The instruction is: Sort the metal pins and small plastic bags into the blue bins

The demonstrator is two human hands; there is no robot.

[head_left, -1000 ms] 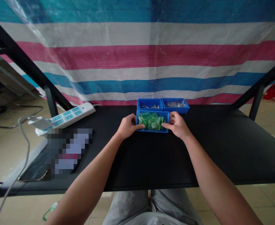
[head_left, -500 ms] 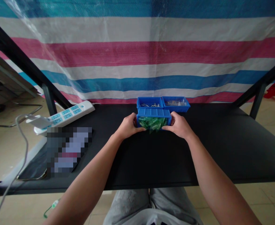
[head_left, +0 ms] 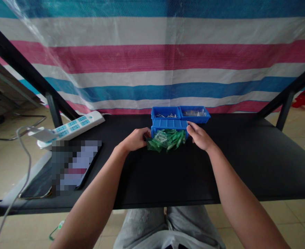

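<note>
A blue plastic bin (head_left: 170,124) is tipped towards me on the black tabletop. Small clear bags with green pieces (head_left: 168,139) spill from its opening onto the table. My left hand (head_left: 136,139) has its fingers curled at the bin's left side, close to the outermost bags. Against the right side, my right hand (head_left: 199,136) grips the bin with its thumb near the upper corner. Fingertips of both hands are partly hidden by the bin. Just behind stand a blue bin of metal pieces (head_left: 166,110) and another blue bin with clear-bagged pieces (head_left: 195,114).
A white power strip (head_left: 70,128) with a plugged-in charger lies at the left. In front of it is a phone-like device (head_left: 77,169), its screen blurred. Black frame bars rise on both sides, and a striped plastic sheet (head_left: 142,58) hangs behind the table (head_left: 168,180).
The green-filled bags have slid further out of the tipped bin and spread towards me and to the left. Both thumbs have moved off the bin's front, and my left hand has shifted slightly left.
</note>
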